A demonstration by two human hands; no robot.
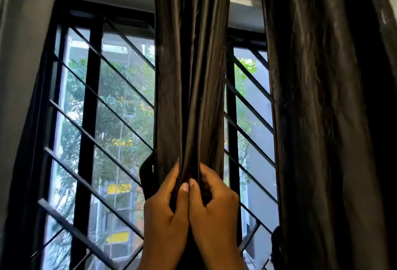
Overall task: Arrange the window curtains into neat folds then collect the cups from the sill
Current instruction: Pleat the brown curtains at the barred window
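Where fingers (171,175) pinch: curtain (189,76) folds.

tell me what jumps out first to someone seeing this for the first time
Two hands meet at bottom centre, the left hand and right hand side by side, each with a grip on the folds of a dark brown curtain that hangs gathered down the middle. Behind it, daylight and green trees show through a window with black slanted bars. A second dark curtain fills the right side.
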